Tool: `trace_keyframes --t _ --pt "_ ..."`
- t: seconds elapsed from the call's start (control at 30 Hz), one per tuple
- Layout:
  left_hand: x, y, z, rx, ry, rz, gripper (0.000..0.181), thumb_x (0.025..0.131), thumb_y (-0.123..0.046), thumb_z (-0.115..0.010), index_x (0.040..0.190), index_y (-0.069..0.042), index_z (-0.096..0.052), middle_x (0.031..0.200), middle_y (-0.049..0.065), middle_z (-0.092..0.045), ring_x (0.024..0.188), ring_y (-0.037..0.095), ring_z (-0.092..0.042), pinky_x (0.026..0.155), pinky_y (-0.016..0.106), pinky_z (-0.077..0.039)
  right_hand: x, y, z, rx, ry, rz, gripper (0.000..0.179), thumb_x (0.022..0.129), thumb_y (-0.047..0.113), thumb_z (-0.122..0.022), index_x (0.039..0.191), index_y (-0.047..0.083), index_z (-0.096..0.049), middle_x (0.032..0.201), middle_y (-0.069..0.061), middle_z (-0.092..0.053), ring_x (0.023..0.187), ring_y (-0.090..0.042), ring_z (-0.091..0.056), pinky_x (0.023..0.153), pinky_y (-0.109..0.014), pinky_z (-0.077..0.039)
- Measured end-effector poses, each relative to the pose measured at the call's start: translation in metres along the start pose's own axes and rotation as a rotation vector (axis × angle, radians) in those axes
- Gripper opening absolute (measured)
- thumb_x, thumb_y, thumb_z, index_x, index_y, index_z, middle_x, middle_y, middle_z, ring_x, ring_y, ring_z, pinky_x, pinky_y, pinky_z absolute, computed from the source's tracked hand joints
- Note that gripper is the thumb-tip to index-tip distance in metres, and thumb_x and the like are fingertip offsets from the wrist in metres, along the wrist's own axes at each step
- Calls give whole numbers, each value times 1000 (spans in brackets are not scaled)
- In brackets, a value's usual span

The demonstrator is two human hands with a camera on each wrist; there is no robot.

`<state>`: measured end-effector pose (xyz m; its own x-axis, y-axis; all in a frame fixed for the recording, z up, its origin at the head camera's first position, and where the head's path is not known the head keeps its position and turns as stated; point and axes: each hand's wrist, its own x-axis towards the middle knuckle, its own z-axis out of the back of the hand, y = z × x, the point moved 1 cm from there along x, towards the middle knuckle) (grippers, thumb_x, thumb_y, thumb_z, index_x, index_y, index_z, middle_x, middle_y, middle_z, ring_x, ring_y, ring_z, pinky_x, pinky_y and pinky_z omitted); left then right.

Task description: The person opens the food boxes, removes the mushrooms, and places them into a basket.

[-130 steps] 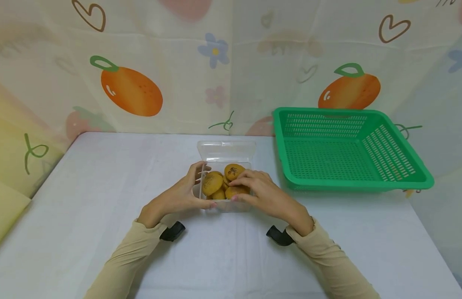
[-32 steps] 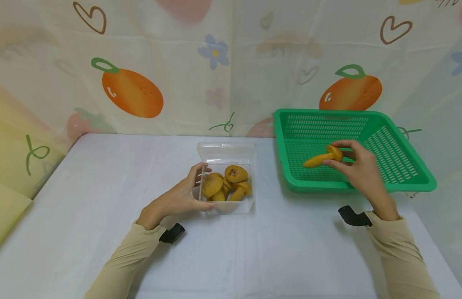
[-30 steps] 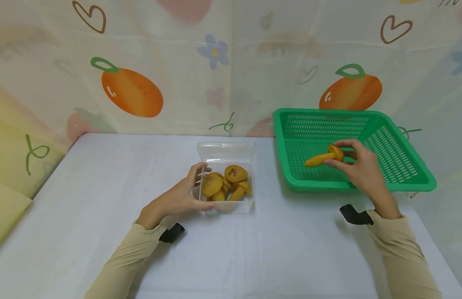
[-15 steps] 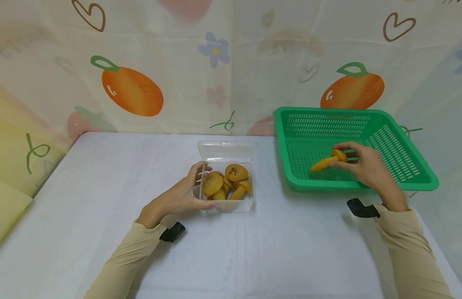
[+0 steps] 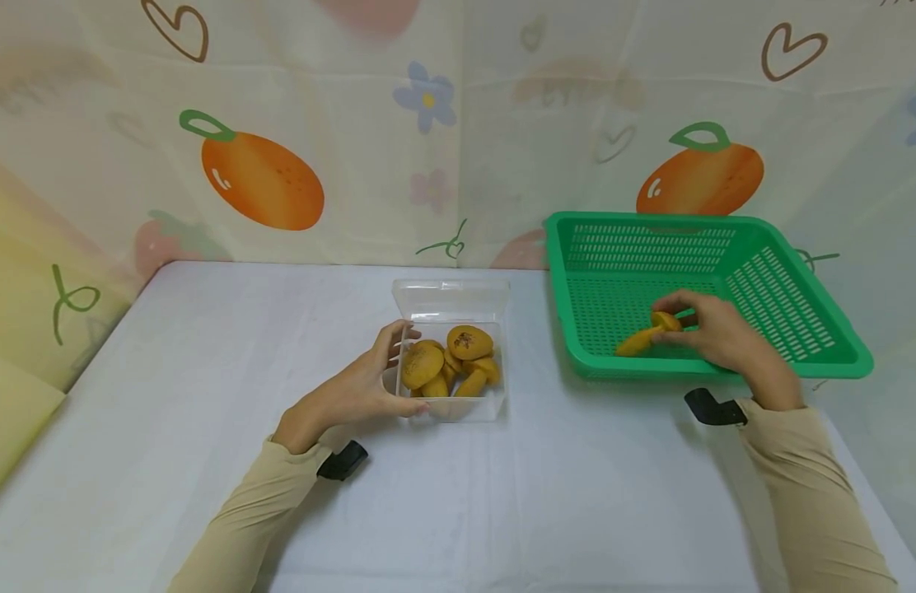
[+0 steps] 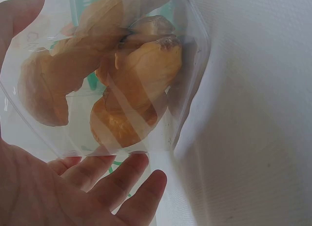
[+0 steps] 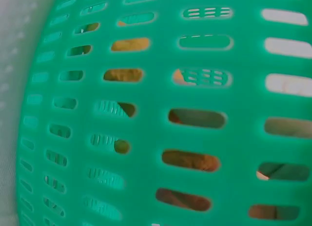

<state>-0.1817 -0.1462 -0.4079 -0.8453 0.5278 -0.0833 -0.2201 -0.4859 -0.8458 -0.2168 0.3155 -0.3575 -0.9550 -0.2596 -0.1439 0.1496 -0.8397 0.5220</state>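
Note:
My left hand (image 5: 354, 387) grips the left side of a clear plastic box (image 5: 465, 411), thumb at the front, fingers behind. Its lid stands open at the back. Several yellow-brown mushrooms (image 5: 469, 343) are heaped in it; in the left wrist view a mushroom (image 6: 141, 72) shows through the clear wall. My right hand (image 5: 717, 333) is inside the green basket (image 5: 806, 263), pinching a single mushroom (image 5: 637, 342) by the cap, its stem slanting down to the left near the basket floor. The basket wall (image 7: 151, 133) covers most of the right wrist view, hiding much of that hand.
A white cloth (image 5: 458, 511) covers the table. Behind it hangs a printed curtain (image 5: 495, 123) with oranges and flowers. The basket stands at the back right, its front rim (image 5: 621, 368) close under my right wrist.
My right hand went from the box to the basket with a mushroom, then lowered it towards the basket floor in the last second. My left hand stayed on the box.

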Motion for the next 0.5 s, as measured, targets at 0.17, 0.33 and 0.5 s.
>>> trace_keyframes --t 0.17,0.33,0.5 --pt "0 0 0 5 0 4 109 76 -29 -86 152 -17 -8 158 17 -29 145 46 -30 117 61 -29 1 -1 0 1 29 -13 49 94 19 -68 134 -5 -53 130 -32 -54 116 -53 -55 91 -56 -54" --pt "0 -1 0 7 -3 8 109 76 -29 -86 152 -17 -8 158 16 -29 146 46 -30 118 61 -29 0 0 0 14 55 -8 49 94 18 -68 134 -6 -52 132 -32 -55 117 -53 -55 93 -57 -53" --pt "0 -1 0 5 -2 9 109 76 -29 -86 152 -17 -8 158 17 -28 146 46 -30 118 61 -29 0 1 0 24 69 -8 51 95 18 -67 136 -6 -49 135 -32 -53 121 -52 -53 95 -57 -52"
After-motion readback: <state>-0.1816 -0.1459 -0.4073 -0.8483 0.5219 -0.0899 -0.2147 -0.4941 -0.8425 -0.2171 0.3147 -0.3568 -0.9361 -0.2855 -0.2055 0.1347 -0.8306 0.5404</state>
